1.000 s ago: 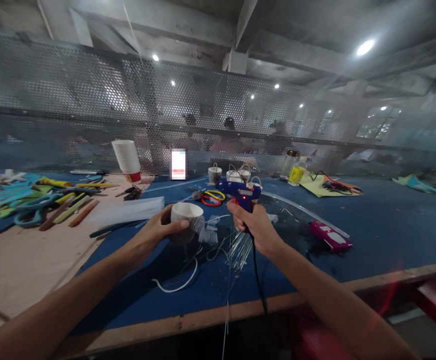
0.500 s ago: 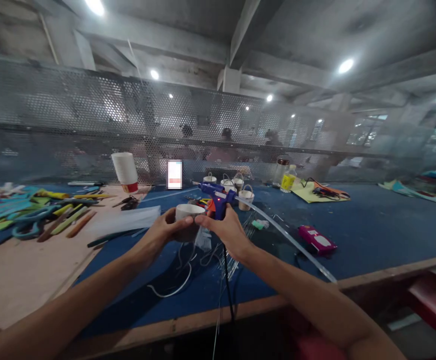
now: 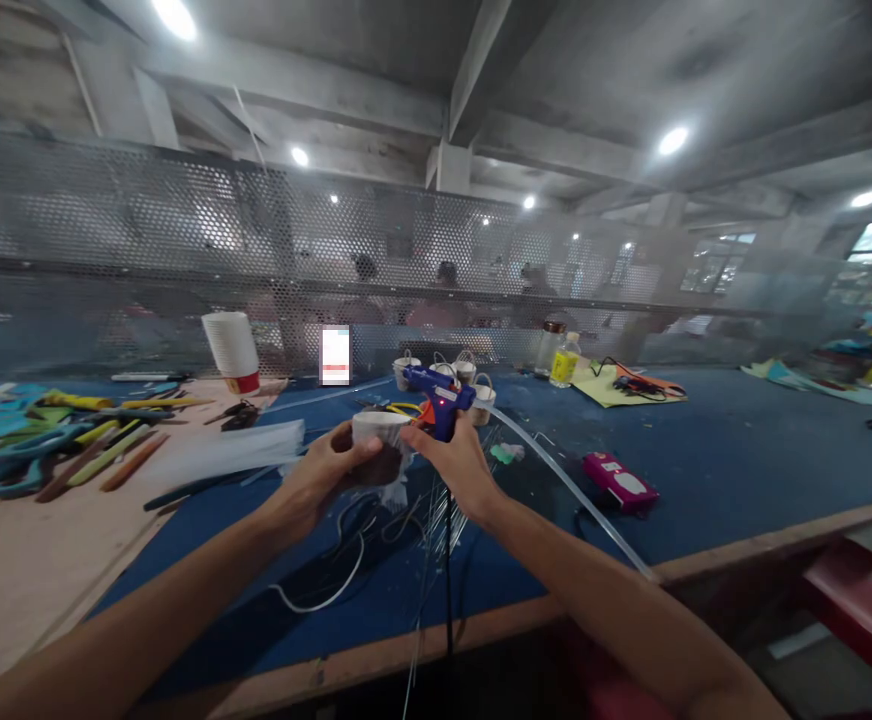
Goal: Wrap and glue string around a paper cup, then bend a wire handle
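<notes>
My left hand (image 3: 323,468) is closed round the side of a small cut-down paper cup (image 3: 380,432), held above the blue table. In my right hand (image 3: 460,458) is a blue hot glue gun (image 3: 440,392), its nozzle aimed left and a small red light showing on its body. A long clear glue stick (image 3: 548,468) trails from its back end down to the right. My right thumb is at the cup's right side; whether it presses on it I cannot tell. Behind the gun stand several small cups with wire handles (image 3: 483,396).
Stacked paper cups (image 3: 230,350) stand at the back left, near scissors (image 3: 20,470) and coloured strips. White wire (image 3: 323,600) and thin glue strands (image 3: 436,520) lie below my hands. To the right are a magenta device (image 3: 620,480) and a yellow-labelled bottle (image 3: 565,360). A perforated metal screen (image 3: 203,220) runs behind.
The view has turned slightly right, so the table things sit further left. My right thumb has moved a little away from my left thumb along the cup. Both hands keep their hold.
</notes>
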The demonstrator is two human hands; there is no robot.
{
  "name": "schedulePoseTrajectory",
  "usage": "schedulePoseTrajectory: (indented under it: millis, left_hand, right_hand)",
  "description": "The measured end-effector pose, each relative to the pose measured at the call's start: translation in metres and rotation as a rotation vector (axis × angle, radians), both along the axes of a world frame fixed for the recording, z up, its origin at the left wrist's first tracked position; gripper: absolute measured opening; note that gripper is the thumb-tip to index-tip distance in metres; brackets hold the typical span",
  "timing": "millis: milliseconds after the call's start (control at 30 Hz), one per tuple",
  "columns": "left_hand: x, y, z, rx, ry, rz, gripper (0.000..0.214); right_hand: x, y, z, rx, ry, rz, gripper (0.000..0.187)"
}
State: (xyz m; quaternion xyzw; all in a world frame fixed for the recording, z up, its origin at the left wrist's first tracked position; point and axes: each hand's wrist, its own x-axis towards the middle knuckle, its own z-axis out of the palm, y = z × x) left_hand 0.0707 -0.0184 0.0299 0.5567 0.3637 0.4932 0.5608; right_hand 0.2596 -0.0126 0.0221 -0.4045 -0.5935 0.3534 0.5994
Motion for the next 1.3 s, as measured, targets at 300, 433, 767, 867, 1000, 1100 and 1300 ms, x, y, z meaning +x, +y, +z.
schedulePoseTrajectory:
  millis: [300,433,767,867,1000,1100,1300]
  left_hand:
    - [0.003,0.002,0.002,-0.034,-0.018,-0.033,0.051]
    - [0.004,0.003,-0.002,-0.030,-0.005,-0.008,0.054]
    - [-0.001,0.004,-0.008,0.054,0.016,0.006,0.054]
    - [-0.004,0.007,-0.013,0.020,0.005,0.026,0.051]
    - [-0.005,0.008,-0.015,0.036,0.030,0.064,0.050]
    - [-0.004,0.006,-0.013,0.056,0.014,0.067,0.050]
    - [-0.007,0.006,-0.012,0.084,0.007,0.084,0.048]
  right_hand:
    - [0.002,0.004,-0.003,0.007,-0.042,-0.067,0.063]
    - [0.001,0.008,-0.006,0.034,-0.020,-0.023,0.059]
    - [0.003,0.003,-0.004,0.027,-0.146,-0.097,0.049]
    - [0.003,0.002,-0.004,0.020,-0.165,-0.112,0.045]
    - [0.001,0.000,-0.003,0.035,-0.133,-0.075,0.041]
    - [-0.001,-0.002,-0.003,0.026,-0.106,-0.040,0.041]
    - [-0.001,-0.010,0.000,-0.003,-0.113,-0.003,0.043]
